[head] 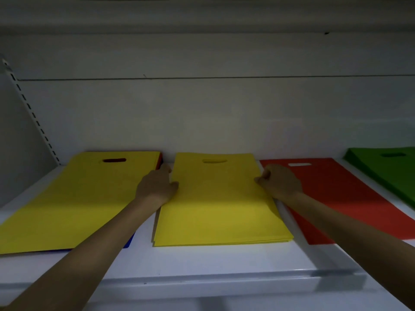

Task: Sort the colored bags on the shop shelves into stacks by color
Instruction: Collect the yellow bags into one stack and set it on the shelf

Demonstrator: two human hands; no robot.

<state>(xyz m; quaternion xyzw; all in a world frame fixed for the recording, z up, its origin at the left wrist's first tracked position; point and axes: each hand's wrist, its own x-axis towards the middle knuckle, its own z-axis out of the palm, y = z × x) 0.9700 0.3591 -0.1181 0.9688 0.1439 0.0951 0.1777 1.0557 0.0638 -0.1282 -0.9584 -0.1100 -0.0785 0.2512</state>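
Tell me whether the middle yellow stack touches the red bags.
Apart. The head view shows a strip of white shelf between the middle yellow stack and the red bags.

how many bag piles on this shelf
4: yellow-topped pile far left, blue and red edges beneath; yellow pile in the middle; red pile right of it; green pile far right, cut off. Others may be unseen.

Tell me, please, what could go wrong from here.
The left hand and right hand hold the middle yellow stack only at its side edges; its fanned lower bags might slip out if lifted. The left pile shows blue and red edges under its yellow top, so adding yellows there could bury unsorted colours.
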